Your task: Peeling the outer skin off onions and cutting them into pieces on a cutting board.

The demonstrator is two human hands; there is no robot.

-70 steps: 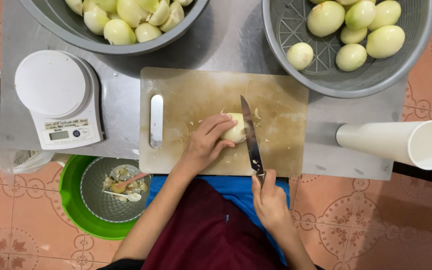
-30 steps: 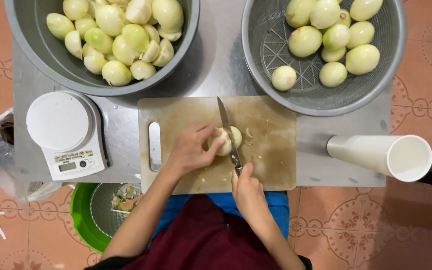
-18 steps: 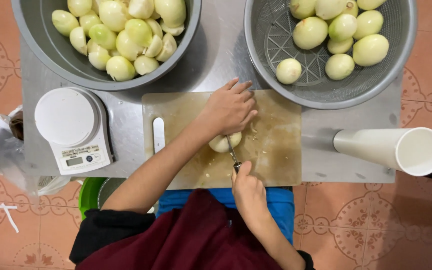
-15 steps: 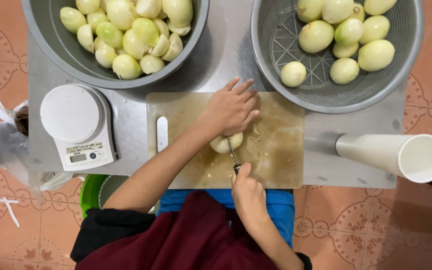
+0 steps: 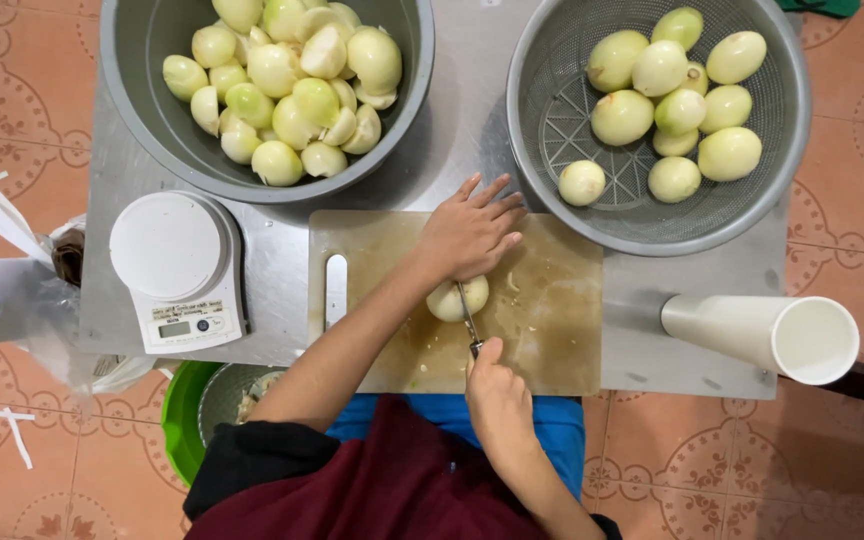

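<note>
A peeled onion [image 5: 452, 299] lies on the wooden cutting board [image 5: 552, 310]. My left hand [image 5: 470, 233] rests flat over the onion and the knife's back, fingers spread and pressing down. The knife [image 5: 468, 318] stands in the onion with its blade running away from me. My right hand [image 5: 497, 392] grips the knife handle at the board's near edge. Most of the blade is hidden under my left hand.
A grey bowl [image 5: 142, 60] of cut onion pieces stands at the back left, a grey colander [image 5: 552, 200] of whole peeled onions at the back right. A white kitchen scale [image 5: 177, 270] sits left of the board, a white tube [image 5: 762, 335] lies right. A green bin [image 5: 184, 420] is below.
My left hand has gone from gripping the onion's side to lying flat on top of the knife and onion. The knife has sunk into the onion.
</note>
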